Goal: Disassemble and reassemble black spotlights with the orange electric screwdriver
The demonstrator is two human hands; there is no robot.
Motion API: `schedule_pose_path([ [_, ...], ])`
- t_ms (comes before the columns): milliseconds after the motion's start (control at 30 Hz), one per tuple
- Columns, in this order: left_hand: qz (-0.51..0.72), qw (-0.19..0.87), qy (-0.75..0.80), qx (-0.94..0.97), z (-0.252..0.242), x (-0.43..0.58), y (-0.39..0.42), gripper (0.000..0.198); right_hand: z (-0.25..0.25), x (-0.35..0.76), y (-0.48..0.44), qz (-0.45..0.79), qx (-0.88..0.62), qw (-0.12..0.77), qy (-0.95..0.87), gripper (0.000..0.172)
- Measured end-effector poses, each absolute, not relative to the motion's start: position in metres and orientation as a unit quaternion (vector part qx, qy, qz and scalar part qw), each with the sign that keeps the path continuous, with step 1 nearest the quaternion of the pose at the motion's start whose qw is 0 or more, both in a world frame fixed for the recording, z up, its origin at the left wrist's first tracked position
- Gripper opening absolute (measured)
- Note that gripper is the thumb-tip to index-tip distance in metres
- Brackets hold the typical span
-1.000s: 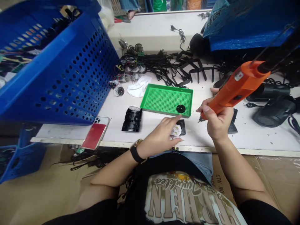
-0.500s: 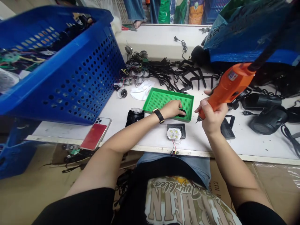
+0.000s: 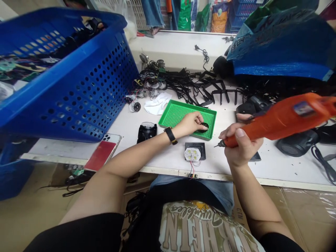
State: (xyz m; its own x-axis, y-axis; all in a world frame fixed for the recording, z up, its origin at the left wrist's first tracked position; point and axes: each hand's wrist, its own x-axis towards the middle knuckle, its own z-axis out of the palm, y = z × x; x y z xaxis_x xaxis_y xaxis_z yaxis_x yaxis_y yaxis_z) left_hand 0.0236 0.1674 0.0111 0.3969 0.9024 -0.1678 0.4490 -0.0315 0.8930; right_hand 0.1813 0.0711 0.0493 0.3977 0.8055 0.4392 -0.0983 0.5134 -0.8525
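**Left hand on a black disc, orange screwdriver poised beside the green tray**

The green perforated tray [image 3: 183,104] is the centre of the scene, and the person's left hand [image 3: 190,124] reaches into it. The fingers are curled and half closed over a black disc [image 3: 204,126] lying near the tray's right corner. The fingertips touch the disc, but whether they actually grip it can't be told. A black wristwatch [image 3: 171,135] sits on the left wrist, just short of the tray's near edge.

Just right of the tray, the right hand [image 3: 243,145] is closed firmly around an orange electric screwdriver [image 3: 283,120], thumb on top and fingers wrapped under the body. The screwdriver lies nearly level, its thin bit [image 3: 219,145] pointing toward the tray and touching nothing.

In front of the tray, a white LED board [image 3: 191,154] with red and black wires [image 3: 192,171] rests on a black square housing [image 3: 201,146]. To the tray's left stands a black lamp casing [image 3: 146,133], with a phone in a red case [image 3: 102,152] further out — beyond them, a large blue perforated crate [image 3: 78,91]. Behind the tray lie a white cloth [image 3: 157,104] and a tangle of black cables [image 3: 173,82].
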Motion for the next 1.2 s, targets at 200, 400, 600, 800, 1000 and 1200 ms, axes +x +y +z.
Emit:
schedule_pose_path([
  [200, 0.411, 0.698, 0.398, 0.430, 0.016, 0.001, 0.099, 0.039, 0.072, 0.160, 0.066, 0.287, -0.298, 0.796, -0.442, 0.024],
  [400, 0.480, 0.696, 0.407, 0.347, 0.014, -0.006, 0.048, 0.039, 0.083, 0.147, 0.051, 0.334, -0.283, 0.773, -0.459, 0.018],
  [600, 0.512, 0.653, 0.431, 0.354, 0.012, -0.016, 0.037, 0.036, 0.058, 0.155, 0.046, 0.353, -0.466, 0.623, -0.520, 0.022],
  [800, 0.512, 0.653, 0.405, 0.384, 0.026, -0.016, 0.037, 0.035, 0.040, 0.159, 0.044, 0.401, -0.497, 0.536, -0.552, 0.042],
  [1000, 0.501, 0.692, 0.358, 0.377, 0.032, -0.015, 0.033, 0.033, 0.044, 0.162, 0.040, 0.386, -0.500, 0.528, -0.568, 0.029],
  [1200, 0.504, 0.618, 0.415, 0.438, 0.024, -0.025, 0.024, 0.029, 0.044, 0.162, 0.039, 0.367, -0.504, 0.521, -0.583, 0.028],
])
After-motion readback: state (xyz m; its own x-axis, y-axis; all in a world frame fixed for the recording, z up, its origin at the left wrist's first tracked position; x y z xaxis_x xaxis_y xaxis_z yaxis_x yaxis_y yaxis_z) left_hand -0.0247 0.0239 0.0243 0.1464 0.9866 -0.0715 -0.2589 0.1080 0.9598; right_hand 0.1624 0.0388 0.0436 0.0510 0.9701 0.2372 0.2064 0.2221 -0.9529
